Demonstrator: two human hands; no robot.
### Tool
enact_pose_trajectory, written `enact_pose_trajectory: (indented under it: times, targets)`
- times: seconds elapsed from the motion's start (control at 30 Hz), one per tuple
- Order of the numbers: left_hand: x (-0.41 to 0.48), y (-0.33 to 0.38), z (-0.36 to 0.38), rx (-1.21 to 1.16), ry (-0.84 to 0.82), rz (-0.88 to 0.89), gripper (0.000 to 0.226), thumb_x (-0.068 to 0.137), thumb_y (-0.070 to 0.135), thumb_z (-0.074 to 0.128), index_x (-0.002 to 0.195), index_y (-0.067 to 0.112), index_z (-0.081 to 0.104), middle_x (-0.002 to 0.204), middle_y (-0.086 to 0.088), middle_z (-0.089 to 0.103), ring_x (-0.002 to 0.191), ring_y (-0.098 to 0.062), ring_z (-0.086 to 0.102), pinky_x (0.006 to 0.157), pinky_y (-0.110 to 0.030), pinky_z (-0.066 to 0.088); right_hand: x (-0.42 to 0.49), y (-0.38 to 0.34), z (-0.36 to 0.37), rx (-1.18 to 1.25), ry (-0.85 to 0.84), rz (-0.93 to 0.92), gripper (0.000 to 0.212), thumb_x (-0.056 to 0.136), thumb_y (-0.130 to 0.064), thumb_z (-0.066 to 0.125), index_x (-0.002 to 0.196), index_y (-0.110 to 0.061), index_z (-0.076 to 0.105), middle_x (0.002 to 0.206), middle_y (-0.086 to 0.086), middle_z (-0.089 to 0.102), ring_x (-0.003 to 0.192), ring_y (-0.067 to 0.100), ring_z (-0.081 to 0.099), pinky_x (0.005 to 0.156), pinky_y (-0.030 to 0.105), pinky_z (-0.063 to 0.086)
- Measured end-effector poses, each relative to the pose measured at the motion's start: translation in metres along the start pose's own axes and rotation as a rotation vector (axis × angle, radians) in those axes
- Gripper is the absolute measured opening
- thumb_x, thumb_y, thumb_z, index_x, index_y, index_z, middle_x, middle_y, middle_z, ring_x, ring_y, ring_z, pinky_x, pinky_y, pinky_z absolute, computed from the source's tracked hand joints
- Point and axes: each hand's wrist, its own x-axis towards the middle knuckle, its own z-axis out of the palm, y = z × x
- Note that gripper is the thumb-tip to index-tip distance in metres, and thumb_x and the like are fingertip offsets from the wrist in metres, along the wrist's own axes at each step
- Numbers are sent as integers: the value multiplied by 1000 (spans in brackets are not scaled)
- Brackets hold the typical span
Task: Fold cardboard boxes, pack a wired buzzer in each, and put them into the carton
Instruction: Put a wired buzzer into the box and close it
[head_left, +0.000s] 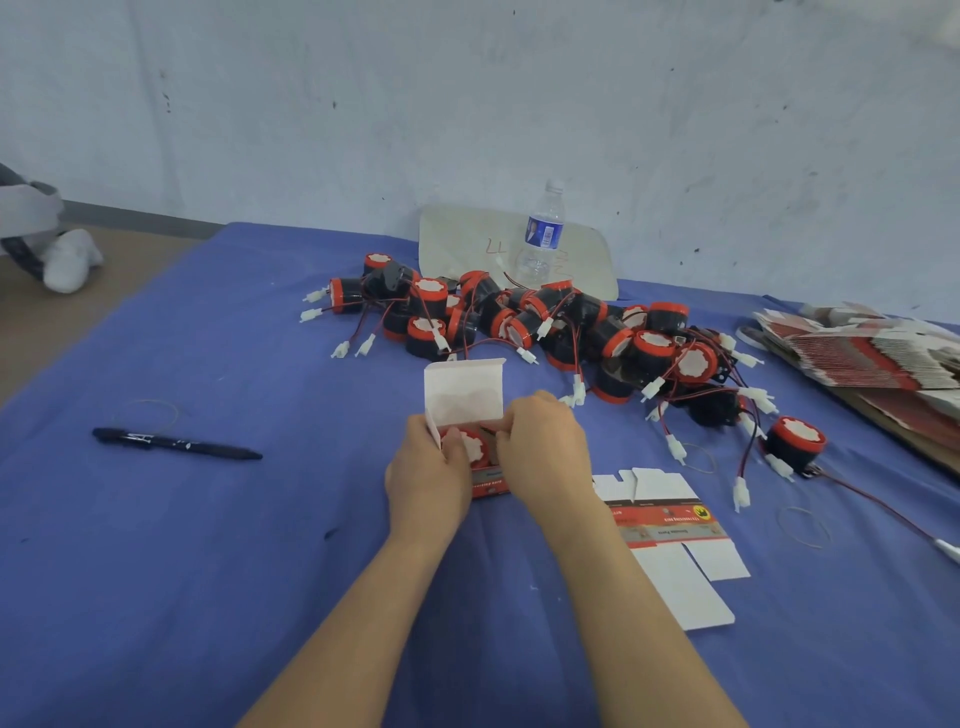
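A small cardboard box (465, 397) stands on the blue cloth with its white lid flap up. A red-and-black buzzer (474, 447) sits inside it. My left hand (428, 475) grips the box's left side, thumb at the opening. My right hand (545, 449) holds the right side, fingers curled at the box's top edge. A flat unfolded box blank (670, 540) lies to the right of my right arm. A heap of wired buzzers (545, 322) lies behind the box. No carton is in view.
A black marker (176, 443) lies at the left. A water bottle (543, 234) stands at the back on a pale board (457, 244). A stack of flat blanks (862, 353) sits at the right edge. Loose rubber bands (802, 525) and a single buzzer (795, 441) lie nearby.
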Motion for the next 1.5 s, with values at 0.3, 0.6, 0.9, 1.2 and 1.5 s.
enact_pose_trajectory:
  times: [0.3,0.6,0.9,1.2,1.5]
  targets:
    - [-1,4,0,34,-7,-25,7,98,19,39,100,13,42,104,-10,62,94,-32,58,86,-48,47,0,-16,-7,-91,-84,-48,22,91,4,47,108,-4,60,113,13,55,89,25,53,68,27,37]
    - [-1,5,0,56,19,-36,4,99,21,39,99,17,40,105,-8,62,93,-29,58,83,-43,49,-10,10,-15,37,-242,-190,27,95,-4,38,113,-3,58,108,15,64,93,30,57,68,31,46]
    - [-2,4,0,67,15,-13,9,100,22,40,99,13,41,102,-11,62,92,-32,59,82,-47,49,-6,13,-15,165,-126,-182,18,94,-13,53,105,-16,68,105,4,60,91,21,59,77,32,49]
    - [-2,5,-1,51,9,-23,5,98,19,40,97,14,41,102,-9,62,92,-31,59,84,-47,48,5,-7,0,-59,-55,-18,8,94,-9,51,88,-10,56,79,4,47,69,21,42,45,23,23]
    - [-2,4,0,35,5,-27,3,98,20,39,99,17,41,100,-5,61,89,-27,59,83,-45,50,6,-7,0,-56,-107,-64,16,95,-14,50,79,-12,50,79,5,45,69,20,43,49,24,28]
